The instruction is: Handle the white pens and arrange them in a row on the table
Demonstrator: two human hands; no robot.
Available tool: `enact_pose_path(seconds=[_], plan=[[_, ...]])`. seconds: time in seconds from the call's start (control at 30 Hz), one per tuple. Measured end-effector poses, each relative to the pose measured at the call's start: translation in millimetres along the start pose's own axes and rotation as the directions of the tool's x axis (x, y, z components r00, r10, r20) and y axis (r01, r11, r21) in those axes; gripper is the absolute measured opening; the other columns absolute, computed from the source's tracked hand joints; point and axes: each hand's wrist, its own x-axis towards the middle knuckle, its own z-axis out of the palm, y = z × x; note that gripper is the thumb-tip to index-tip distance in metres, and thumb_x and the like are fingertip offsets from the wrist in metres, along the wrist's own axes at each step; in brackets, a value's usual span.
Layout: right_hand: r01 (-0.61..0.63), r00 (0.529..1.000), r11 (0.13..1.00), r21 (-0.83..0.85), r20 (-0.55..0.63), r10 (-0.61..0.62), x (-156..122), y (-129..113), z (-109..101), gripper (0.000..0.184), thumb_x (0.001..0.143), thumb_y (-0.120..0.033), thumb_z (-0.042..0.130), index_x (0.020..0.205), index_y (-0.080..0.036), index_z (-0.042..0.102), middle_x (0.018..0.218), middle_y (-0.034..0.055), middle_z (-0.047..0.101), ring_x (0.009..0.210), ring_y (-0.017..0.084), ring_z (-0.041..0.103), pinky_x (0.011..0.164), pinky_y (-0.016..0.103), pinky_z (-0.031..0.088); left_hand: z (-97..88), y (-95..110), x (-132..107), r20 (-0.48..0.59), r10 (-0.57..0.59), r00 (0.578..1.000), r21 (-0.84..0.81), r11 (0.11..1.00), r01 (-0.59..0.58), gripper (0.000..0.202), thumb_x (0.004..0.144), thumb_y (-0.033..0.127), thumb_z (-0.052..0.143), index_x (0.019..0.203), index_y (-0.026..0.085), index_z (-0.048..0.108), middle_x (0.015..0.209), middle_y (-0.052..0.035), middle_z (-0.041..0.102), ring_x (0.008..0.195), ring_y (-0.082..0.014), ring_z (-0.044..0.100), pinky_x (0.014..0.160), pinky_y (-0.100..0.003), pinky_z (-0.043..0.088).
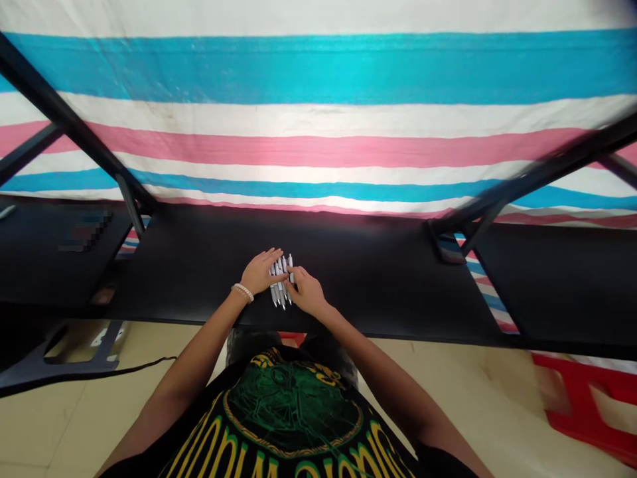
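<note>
Several white pens (pixel 281 282) lie side by side in a small bundle on the black table (pixel 378 279). My left hand (pixel 259 271) lies over their left side with fingers stretched flat on them; a pale bead bracelet circles that wrist. My right hand (pixel 306 292) presses against the bundle's right side, its fingers curled around the nearest pens. Both hands squeeze the pens together between them.
A cloth striped in blue, pink and white (pixel 318 119) hangs behind the table. Black metal bars (pixel 74 126) slant down at left and right. A red plastic stool (pixel 587 405) stands on the tiled floor at the right. A black cable (pixel 99 372) runs along the floor at the left.
</note>
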Motion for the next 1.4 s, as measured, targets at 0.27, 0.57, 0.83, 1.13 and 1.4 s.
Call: enact_pose_path(seconds=[0.27,0.57,0.83,1.13,1.4], plan=[[-0.022,0.992,0.995,0.099,-0.119,0.034,-6.8,5.0,12.1,0.043,0.103,-0.038,0.045,0.137,-0.014,0.054,0.116,0.0140,0.065,0.100,0.025,0.066,0.089,0.036,0.054,8.9,-3.4,12.6,0.039,-0.103,0.994,-0.087,0.991,0.106,0.075,0.084,0.054,0.075,0.149,0.025,0.053,0.151,-0.0038,0.057,0.141,-0.0282,0.052,0.123,-0.043,0.038],[-0.012,0.997,0.994,0.108,-0.070,0.020,-9.2,5.1,11.7,0.046,0.103,-0.037,0.042,0.142,-0.013,0.050,0.120,0.0165,0.062,0.105,0.028,0.064,0.096,0.042,0.053,8.4,-0.8,9.8,0.032,-0.133,0.991,-0.069,0.988,0.135,0.073,0.084,0.054,0.075,0.149,0.027,0.054,0.151,-0.0030,0.057,0.141,-0.0277,0.052,0.121,-0.045,0.041],[0.065,0.997,0.984,0.166,0.027,-0.071,-19.3,6.2,0.1,0.084,0.086,-0.049,0.073,0.152,-0.012,0.036,0.126,0.0174,0.055,0.117,0.033,0.057,0.104,0.049,0.049,5.2,1.3,8.6,0.022,-0.136,0.991,-0.096,0.986,0.137,0.067,0.089,0.057,0.070,0.147,0.026,0.056,0.150,-0.0005,0.058,0.141,-0.0261,0.052,0.123,-0.043,0.038],[0.098,0.990,0.984,0.151,0.089,-0.112,-26.4,12.1,2.6,0.124,0.067,-0.055,0.089,0.161,-0.016,0.018,0.133,0.0185,0.048,0.125,0.038,0.051,0.109,0.058,0.044,4.8,-0.4,10.3,0.026,-0.108,0.994,-0.067,0.992,0.110,0.063,0.091,0.055,0.068,0.146,0.026,0.056,0.150,-0.0008,0.058,0.140,-0.0242,0.053,0.124,-0.041,0.038],[0.078,0.993,0.984,0.157,0.074,-0.091,-26.8,11.3,4.3,0.110,0.077,-0.051,0.083,0.161,-0.018,0.020,0.130,0.0165,0.050,0.122,0.036,0.052,0.108,0.057,0.046,3.3,-0.4,8.3,0.050,-0.129,0.990,-0.055,0.990,0.132,0.065,0.091,0.058,0.066,0.148,0.028,0.054,0.151,-0.0002,0.057,0.141,-0.0277,0.052,0.120,-0.044,0.042]])
